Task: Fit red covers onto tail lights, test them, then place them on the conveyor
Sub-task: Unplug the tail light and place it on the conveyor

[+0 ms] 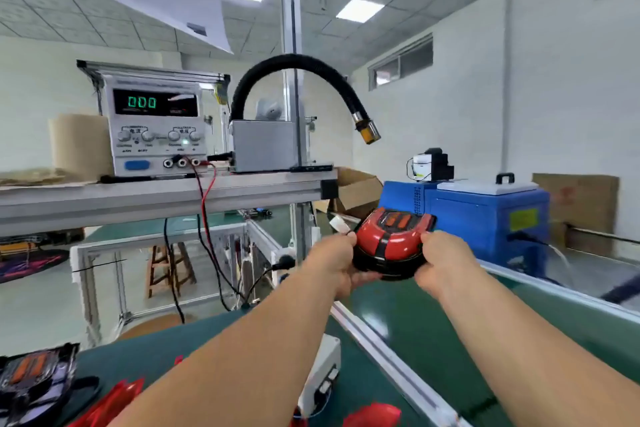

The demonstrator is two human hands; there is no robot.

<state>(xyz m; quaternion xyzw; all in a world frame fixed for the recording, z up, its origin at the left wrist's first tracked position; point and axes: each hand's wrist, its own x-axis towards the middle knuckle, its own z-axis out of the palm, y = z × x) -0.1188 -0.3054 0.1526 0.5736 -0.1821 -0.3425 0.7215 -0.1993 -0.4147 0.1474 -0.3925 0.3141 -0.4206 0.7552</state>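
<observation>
Fingers of the left hand and right hand are curled round the red-covered tail light. The conveyor is seen below them.

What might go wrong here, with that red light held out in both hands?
1. The left hand and right hand grip the tail light only at its ends, in the air above the conveyor belt. A slip might drop it onto the belt or its metal rail.
2. A small white plug sticks out beside the left hand and might snag as the light is set down.
</observation>
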